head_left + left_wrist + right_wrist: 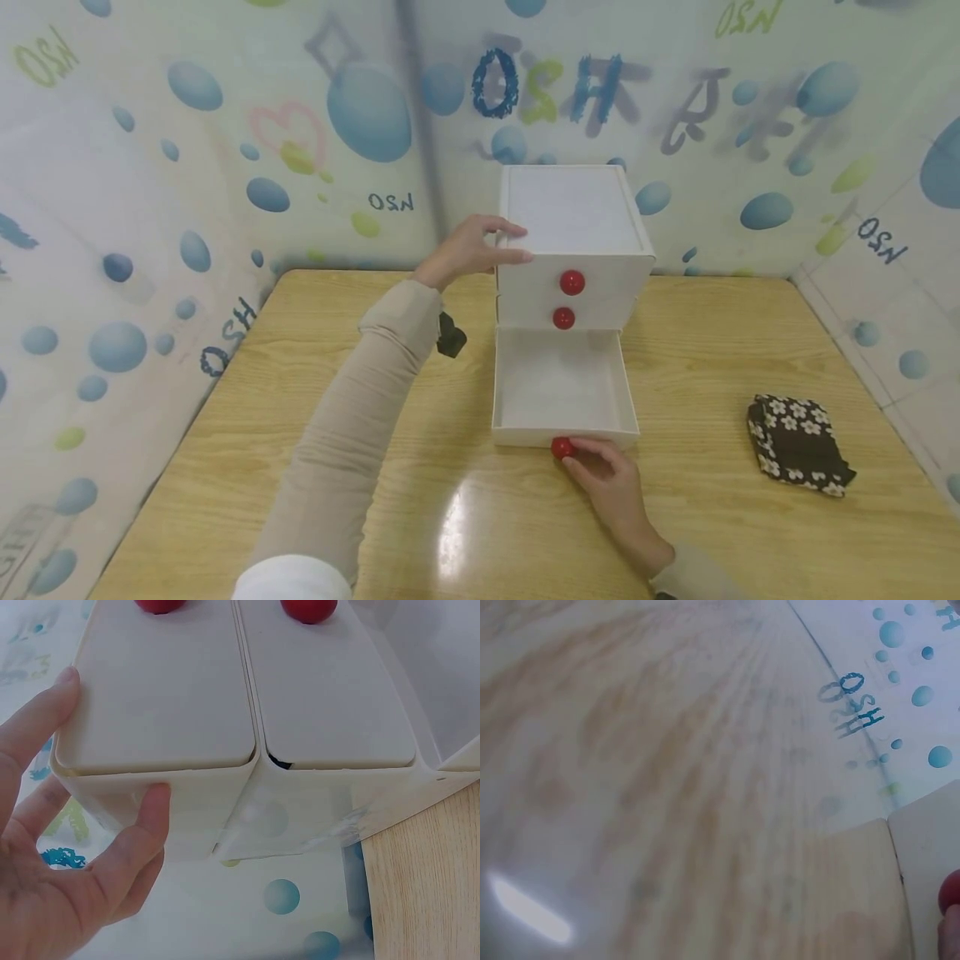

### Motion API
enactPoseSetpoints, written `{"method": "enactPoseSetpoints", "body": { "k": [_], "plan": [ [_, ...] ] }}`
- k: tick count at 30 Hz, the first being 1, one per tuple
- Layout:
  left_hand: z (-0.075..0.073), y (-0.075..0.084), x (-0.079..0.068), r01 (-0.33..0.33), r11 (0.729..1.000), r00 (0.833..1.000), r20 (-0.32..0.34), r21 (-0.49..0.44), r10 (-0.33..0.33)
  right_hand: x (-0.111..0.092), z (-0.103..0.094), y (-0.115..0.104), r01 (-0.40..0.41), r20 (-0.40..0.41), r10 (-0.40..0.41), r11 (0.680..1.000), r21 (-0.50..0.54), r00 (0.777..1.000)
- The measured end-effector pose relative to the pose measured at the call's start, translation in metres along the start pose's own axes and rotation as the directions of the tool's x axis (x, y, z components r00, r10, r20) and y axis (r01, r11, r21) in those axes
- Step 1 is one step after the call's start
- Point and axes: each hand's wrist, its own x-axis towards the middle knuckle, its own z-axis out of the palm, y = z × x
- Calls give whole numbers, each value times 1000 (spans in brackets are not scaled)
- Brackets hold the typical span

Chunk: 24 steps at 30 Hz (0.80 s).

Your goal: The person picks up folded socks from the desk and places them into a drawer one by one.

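Observation:
A white cabinet (577, 208) of three stacked drawers stands on the table, each drawer with a round red knob. Its bottom drawer (558, 383) is pulled out, with the bare white floor showing. My right hand (618, 496) pinches the bottom drawer's red knob (562, 448) between thumb and fingers. In the right wrist view only a bit of that knob (950, 892) shows at the edge. My left hand (476, 246) grips the cabinet's upper left front corner. The left wrist view shows its fingers (142, 840) against the side wall and edge; the upper two drawers are closed.
A folded dark brown cloth item with white flowers (798, 446) lies on the wooden table (720, 350) to the right. Close behind the cabinet hangs a printed curtain (367, 117), which also runs along both sides. A small black object (452, 335) shows beside the left sleeve.

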Motion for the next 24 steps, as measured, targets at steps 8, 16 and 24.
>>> {"method": "enactPoseSetpoints", "body": {
  "k": [8, 16, 24],
  "plan": [
    [0, 1, -1, 9, 1000, 1000, 0, 10, -9, 0, -5, -2, -55, 38, 55, 998, -11, 998],
    [0, 2, -2, 10, 1000, 1000, 1, 13, -11, -2, -25, -9, -108, 112, 109, 994, -15, 988],
    [0, 3, -3, 23, 1000, 1000, 3, 3, -23, 8, -60, -29, 16, 119, -32, 991, 131, 992]
  ]
}}
